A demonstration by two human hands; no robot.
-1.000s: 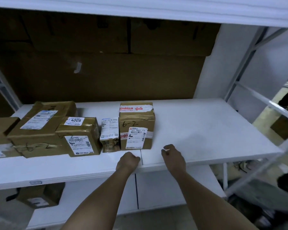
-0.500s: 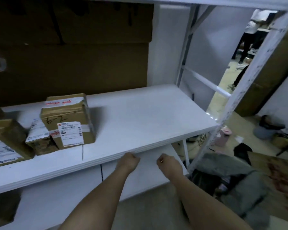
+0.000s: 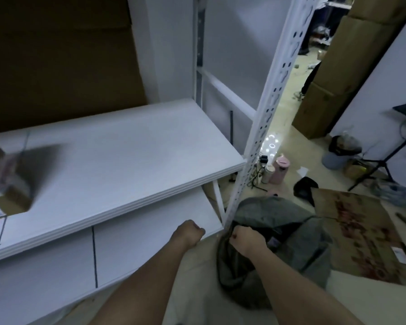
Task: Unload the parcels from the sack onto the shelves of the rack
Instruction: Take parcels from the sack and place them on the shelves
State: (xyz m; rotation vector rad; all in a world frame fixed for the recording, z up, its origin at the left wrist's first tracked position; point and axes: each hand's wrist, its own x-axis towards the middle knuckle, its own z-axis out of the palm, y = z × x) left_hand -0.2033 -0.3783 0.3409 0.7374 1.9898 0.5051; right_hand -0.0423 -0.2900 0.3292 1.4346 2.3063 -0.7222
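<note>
**Both hands down by the sack, at the foot of the rack post**

Landmark for these notes: the perforated white rack post (image 3: pixel 265 127) running down the middle of my view.

- Grey sack (image 3: pixel 279 245) lies slumped on the floor right at the foot of the post, its dark mouth turned up.
- Right hand (image 3: pixel 246 239) is just right of the post's foot, at the near rim of the sack mouth. Fingers are curled, knuckles up. I cannot tell whether the grip is clamped on the fabric or merely closed against it.
- Left hand (image 3: pixel 189 232) is just left of the post's foot, in front of the lower shelf (image 3: pixel 150 226). Its grip is together in a loose fist, with nothing in it that I can see.
- Middle shelf (image 3: pixel 127 160) reaches away left of the post. One brown parcel (image 3: pixel 7 179) sits far left of the post at the edge of my view, badly motion-blurred, with a white label; I can't read it.
- Brown cardboard sheeting (image 3: pixel 61 55) stands behind the shelf, left of the post.
- Right of the post, on the floor: a pink bottle (image 3: pixel 280 170) close to it, a flattened patterned carton (image 3: pixel 356 231) beyond the sack, a black stand (image 3: pixel 384 160) and tall brown boxes (image 3: pixel 333 73) further off.
</note>
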